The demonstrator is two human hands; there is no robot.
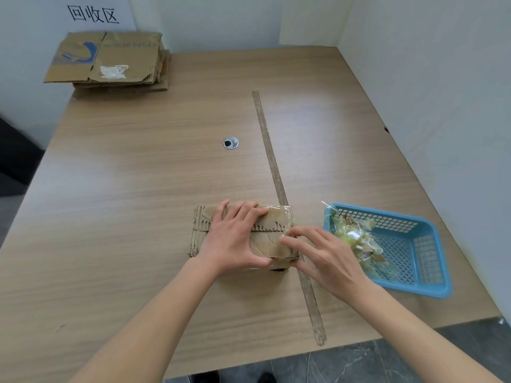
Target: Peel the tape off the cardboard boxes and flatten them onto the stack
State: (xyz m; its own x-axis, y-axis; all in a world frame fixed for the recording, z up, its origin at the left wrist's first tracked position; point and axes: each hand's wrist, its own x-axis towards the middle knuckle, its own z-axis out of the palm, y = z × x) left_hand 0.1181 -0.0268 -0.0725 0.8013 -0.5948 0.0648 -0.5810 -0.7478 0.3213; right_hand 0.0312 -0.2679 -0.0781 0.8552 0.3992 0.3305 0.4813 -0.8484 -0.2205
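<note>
Plain office recycling corner: wood-grain laminate desk (138, 175) with round metal cable grommet (230, 142), white partition walls (428, 78), printed wall sign (93, 14).

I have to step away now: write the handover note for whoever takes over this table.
Left hand grips the box, holding it on the table.
Right hand: fingertips at the tape on the box's right end, picking at it.
Stack of flattened boxes sits at the far left corner.
Basket at right holds peeled tape scraps.
Left: peel this box, flatten it, add it to the stack.
</note>
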